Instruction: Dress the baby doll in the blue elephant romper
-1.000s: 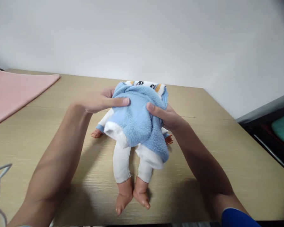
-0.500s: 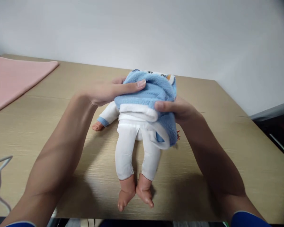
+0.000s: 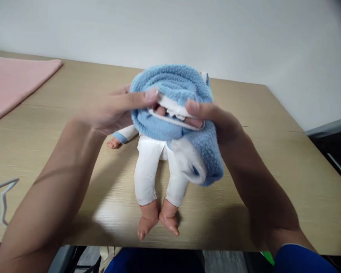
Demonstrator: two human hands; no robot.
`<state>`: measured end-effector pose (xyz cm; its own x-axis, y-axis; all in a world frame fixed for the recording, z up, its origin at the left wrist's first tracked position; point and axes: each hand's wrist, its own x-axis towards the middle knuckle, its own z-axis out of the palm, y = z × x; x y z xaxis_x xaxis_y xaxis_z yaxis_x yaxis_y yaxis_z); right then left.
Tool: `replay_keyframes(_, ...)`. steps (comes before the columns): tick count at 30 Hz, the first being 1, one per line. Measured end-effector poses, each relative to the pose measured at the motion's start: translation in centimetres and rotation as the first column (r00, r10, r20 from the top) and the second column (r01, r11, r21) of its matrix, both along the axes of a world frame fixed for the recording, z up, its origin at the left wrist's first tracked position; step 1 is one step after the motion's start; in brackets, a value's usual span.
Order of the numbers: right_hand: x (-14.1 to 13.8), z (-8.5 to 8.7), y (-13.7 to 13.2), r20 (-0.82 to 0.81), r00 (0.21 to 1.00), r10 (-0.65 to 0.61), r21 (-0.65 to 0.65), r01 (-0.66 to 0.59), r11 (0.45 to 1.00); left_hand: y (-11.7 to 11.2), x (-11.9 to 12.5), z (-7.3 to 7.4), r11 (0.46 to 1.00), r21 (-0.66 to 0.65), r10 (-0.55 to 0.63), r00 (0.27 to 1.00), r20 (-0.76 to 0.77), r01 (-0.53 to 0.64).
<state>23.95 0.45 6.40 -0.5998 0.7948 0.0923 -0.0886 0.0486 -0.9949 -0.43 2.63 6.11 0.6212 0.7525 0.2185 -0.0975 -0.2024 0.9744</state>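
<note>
A baby doll (image 3: 149, 165) in white trousers lies on its back, bare feet toward me. Above its upper body I hold a fluffy blue doll's top (image 3: 170, 72) with white edging, bunched into a ring. My left hand (image 3: 108, 110) grips the left side, thumb on the white edge. On the right, my right hand (image 3: 216, 117) grips the same edge, fingertips showing inside the opening. A white-cuffed sleeve of the top hangs below my right hand. The doll's head and chest are hidden behind the cloth; one small hand with a blue cuff shows at left.
A pink cloth (image 3: 17, 81) lies at the table's far left. Part of a white hanger-like wire (image 3: 4, 201) shows at the left front. The wooden table (image 3: 272, 151) meets a pale wall at the back. A dark object (image 3: 333, 148) stands beyond the right edge.
The top has been lifted and its lower edge turned up toward me, so its opening now shows between my thumbs. Both hands have risen slightly. The view has tilted down a little.
</note>
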Motion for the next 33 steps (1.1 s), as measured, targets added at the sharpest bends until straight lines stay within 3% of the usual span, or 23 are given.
replay_keyframes(2,0.2,0.2,-1.6,-0.058,0.989,0.136,0.016,-0.135,0.991,-2.8,0.2,-0.7,0.997,-0.077,-0.012,0.999,0.036,0.015)
replay_keyframes(3,0.2,0.1,-2.5,-0.059,0.989,0.135,0.038,-0.132,0.99,-4.3,0.3,-1.2,0.996,-0.09,0.014,0.999,0.031,-0.011)
replay_keyframes(5,0.1,-0.1,-4.6,-0.004,1.0,-0.019,0.099,0.02,0.995,-7.6,0.3,-1.9,0.985,-0.151,0.082,0.997,0.006,-0.08)
replay_keyframes(7,-0.2,-0.3,-6.9,0.073,0.983,-0.167,0.22,0.147,0.964,-10.9,0.2,-2.3,0.97,-0.181,0.156,0.987,-0.038,-0.16)
replay_keyframes(10,-0.6,-0.6,-10.1,0.188,0.942,-0.278,0.482,0.158,0.862,-15.3,0.3,-2.3,0.939,-0.181,0.273,0.953,-0.13,-0.293)
replay_keyframes(12,-1.0,-1.0,-11.5,0.239,0.93,-0.278,0.563,0.101,0.821,-17.9,0.4,-2.5,0.907,-0.181,0.34,0.915,-0.219,-0.38)
replay_keyframes(14,-1.3,-1.6,-12.6,0.28,0.942,-0.187,0.486,0.03,0.874,-20.2,0.5,-3.1,0.877,-0.138,0.396,0.855,-0.334,-0.46)
replay_keyframes(16,-1.6,-2.7,-13.5,0.335,0.942,-0.014,0.241,-0.071,0.968,-22.2,0.4,-4.3,0.864,-0.083,0.417,0.797,-0.437,-0.497)
replay_keyframes(18,-1.9,-4.0,-14.3,0.353,0.926,0.131,-0.005,-0.139,0.99,-23.7,0.1,-6.0,0.868,-0.065,0.397,0.768,-0.502,-0.492)
replay_keyframes(19,-2.0,-4.7,-14.7,0.346,0.923,0.169,-0.066,-0.156,0.986,-24.3,0.0,-6.8,0.87,-0.066,0.389,0.764,-0.515,-0.488)
replay_keyframes(21,-2.1,-6.2,-15.4,0.325,0.93,0.173,-0.046,-0.168,0.985,-25.1,-0.3,-8.5,0.864,-0.044,0.407,0.747,-0.526,-0.501)
replay_keyframes(24,-2.0,-8.0,-16.2,0.416,0.909,0.036,0.148,-0.107,0.983,-25.1,-0.4,-10.4,0.827,0.099,0.504,0.652,-0.566,-0.553)
replay_keyframes(27,-1.6,-9.0,-16.3,0.59,0.795,-0.141,0.323,-0.073,0.944,-24.4,0.0,-11.6,0.795,0.187,0.565,0.592,-0.575,-0.577)
replay_keyframes(30,-1.1,-9.7,-16.0,0.651,0.728,-0.215,0.407,-0.096,0.908,-23.3,0.7,-12.3,0.801,0.101,0.546,0.651,-0.527,-0.59)
replay_keyframes(33,-0.6,-10.4,-15.1,0.638,0.728,-0.25,0.425,-0.063,0.903,-22.2,1.3,-12.9,0.825,-0.034,0.485,0.739,-0.467,-0.564)
